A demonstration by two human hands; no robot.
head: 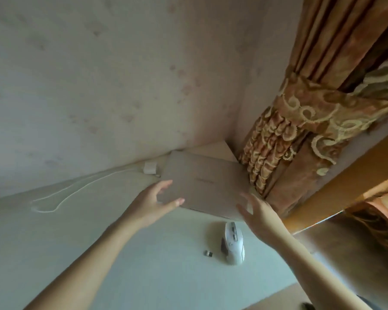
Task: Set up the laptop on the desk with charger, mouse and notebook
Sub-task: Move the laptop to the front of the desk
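**Both hands at the closed laptop**

We see a pale desk (87, 253) set against a wall (76, 74), with a patterned curtain (300, 130) at its right. The laptop (202, 182) lies closed in the far corner, its right edge by the curtain. Our left hand (152, 202) and right hand (258, 214) reach toward its near edge — fingers spread, holding nothing. The cable (76, 189) trails left from the charger (150, 168), just beside the laptop. The mouse (233, 242) sits nearer us — a small dongle (208, 253) to its left.

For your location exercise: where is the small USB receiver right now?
In the head view, the USB receiver lies on the desk, just left of the white mouse, nearer the person than the closed laptop.
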